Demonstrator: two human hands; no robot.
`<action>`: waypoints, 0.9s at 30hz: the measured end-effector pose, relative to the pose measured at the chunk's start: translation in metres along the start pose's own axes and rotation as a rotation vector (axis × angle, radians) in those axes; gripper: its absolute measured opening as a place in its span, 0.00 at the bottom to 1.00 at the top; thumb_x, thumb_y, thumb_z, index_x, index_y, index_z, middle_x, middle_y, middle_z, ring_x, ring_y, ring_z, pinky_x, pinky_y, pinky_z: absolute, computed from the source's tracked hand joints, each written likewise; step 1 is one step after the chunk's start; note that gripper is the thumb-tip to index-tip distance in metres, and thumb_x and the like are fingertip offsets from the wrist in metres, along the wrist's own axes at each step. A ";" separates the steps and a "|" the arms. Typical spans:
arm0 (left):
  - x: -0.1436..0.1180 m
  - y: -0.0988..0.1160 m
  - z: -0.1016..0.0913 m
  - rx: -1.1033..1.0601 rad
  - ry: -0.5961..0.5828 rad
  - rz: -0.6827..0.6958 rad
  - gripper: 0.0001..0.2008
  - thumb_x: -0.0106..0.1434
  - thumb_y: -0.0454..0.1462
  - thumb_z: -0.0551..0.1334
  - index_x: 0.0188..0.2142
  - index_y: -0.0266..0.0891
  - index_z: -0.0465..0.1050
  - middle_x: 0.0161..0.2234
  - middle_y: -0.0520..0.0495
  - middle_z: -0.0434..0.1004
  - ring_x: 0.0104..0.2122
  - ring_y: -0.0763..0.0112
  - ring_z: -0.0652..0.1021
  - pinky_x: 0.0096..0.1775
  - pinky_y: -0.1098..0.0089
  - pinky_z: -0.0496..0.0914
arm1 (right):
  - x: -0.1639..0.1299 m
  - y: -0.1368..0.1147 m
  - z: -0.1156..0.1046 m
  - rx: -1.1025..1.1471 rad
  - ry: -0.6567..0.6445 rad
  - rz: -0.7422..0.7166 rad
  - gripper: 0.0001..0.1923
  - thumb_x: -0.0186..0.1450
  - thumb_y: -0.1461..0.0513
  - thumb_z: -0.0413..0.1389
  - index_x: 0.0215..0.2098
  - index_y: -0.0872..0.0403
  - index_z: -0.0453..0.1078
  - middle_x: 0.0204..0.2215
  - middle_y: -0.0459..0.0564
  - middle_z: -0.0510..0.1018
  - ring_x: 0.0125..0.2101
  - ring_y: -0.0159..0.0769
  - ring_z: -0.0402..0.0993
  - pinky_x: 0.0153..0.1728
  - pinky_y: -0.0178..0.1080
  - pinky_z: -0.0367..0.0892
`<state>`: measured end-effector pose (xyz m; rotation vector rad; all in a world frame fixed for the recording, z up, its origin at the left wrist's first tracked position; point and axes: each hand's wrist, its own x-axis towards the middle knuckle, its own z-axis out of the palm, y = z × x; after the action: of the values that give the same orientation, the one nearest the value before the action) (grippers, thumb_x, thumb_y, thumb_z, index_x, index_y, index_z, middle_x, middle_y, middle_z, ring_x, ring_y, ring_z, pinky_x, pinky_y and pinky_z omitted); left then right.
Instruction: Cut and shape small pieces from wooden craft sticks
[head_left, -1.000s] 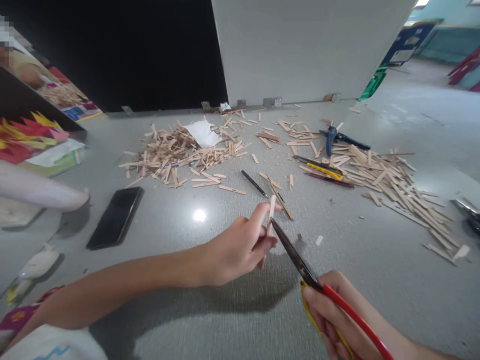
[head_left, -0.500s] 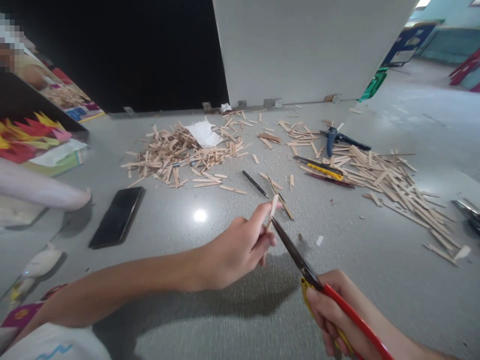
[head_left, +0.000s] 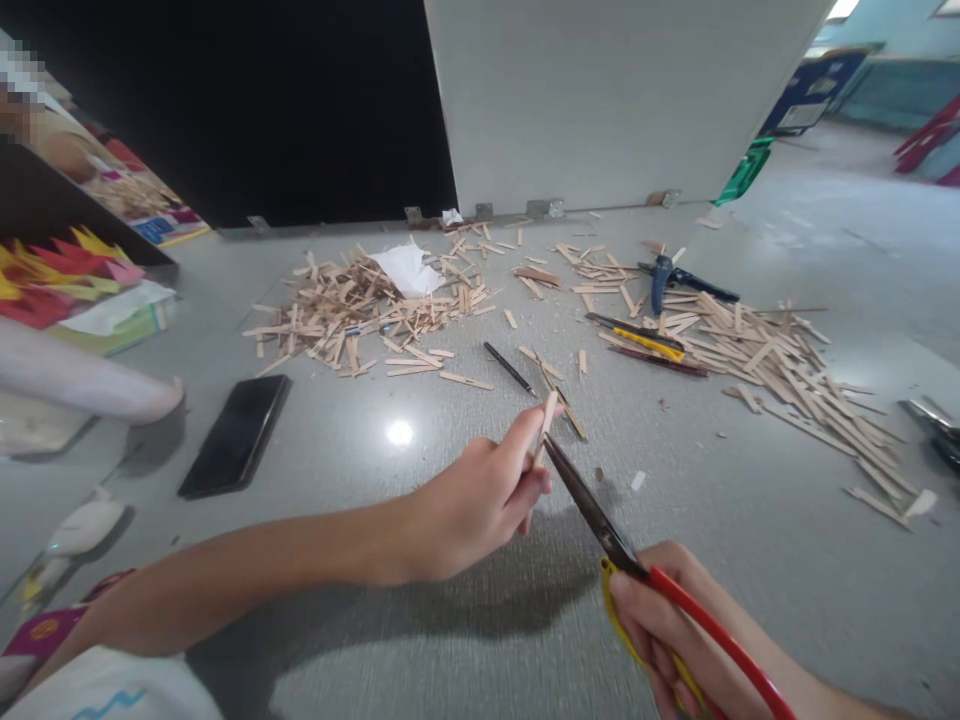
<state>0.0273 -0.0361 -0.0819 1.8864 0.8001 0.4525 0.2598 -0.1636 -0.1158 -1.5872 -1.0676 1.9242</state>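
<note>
— What are you gripping?
— Your left hand [head_left: 469,505] is pinching a pale wooden stick [head_left: 545,427] upright above the grey floor [head_left: 450,620]; your right hand [head_left: 667,625], partly cut off by the frame edge, is closing round red-and-yellow scissors [head_left: 600,520].
— And the stick's lower end?
— Your fingers are hiding it; the blades are meeting its edge.

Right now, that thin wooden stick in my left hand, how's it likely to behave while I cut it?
The wooden stick looks thin and flat, so probably stiff but easy to snap. Pinched only by the left hand against the scissors, it may twist. The offcut is likely light enough to fly off, like the scraps on the floor.
</note>
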 end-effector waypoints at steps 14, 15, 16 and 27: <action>0.003 0.005 0.003 -0.083 -0.007 -0.033 0.23 0.77 0.37 0.55 0.69 0.38 0.58 0.35 0.48 0.83 0.23 0.74 0.81 0.27 0.76 0.73 | 0.004 0.019 -0.001 -0.064 0.029 -0.003 0.37 0.68 0.27 0.51 0.25 0.49 0.57 0.13 0.36 0.60 0.13 0.24 0.59 0.14 0.30 0.55; 0.003 0.005 0.003 -0.080 -0.010 -0.033 0.23 0.77 0.37 0.55 0.68 0.38 0.59 0.35 0.48 0.83 0.23 0.74 0.81 0.27 0.76 0.73 | 0.004 0.019 -0.001 -0.070 0.018 0.001 0.38 0.68 0.27 0.51 0.24 0.49 0.57 0.12 0.36 0.60 0.13 0.24 0.59 0.14 0.30 0.54; 0.003 0.005 0.002 -0.077 -0.016 -0.035 0.22 0.77 0.36 0.55 0.68 0.39 0.59 0.35 0.48 0.83 0.23 0.74 0.81 0.27 0.76 0.72 | 0.004 0.018 -0.001 -0.075 0.004 0.010 0.39 0.68 0.27 0.50 0.22 0.49 0.57 0.12 0.37 0.60 0.13 0.24 0.59 0.14 0.30 0.54; 0.012 0.009 -0.019 -0.050 -0.177 -0.090 0.16 0.78 0.37 0.55 0.63 0.39 0.62 0.35 0.47 0.85 0.22 0.73 0.80 0.28 0.75 0.73 | -0.002 -0.011 0.007 0.029 -0.013 0.067 0.40 0.62 0.24 0.51 0.22 0.49 0.58 0.09 0.35 0.55 0.11 0.22 0.52 0.13 0.28 0.49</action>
<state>0.0271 -0.0182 -0.0664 1.8077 0.7449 0.2442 0.2517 -0.1604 -0.1059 -1.6158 -0.9989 1.9877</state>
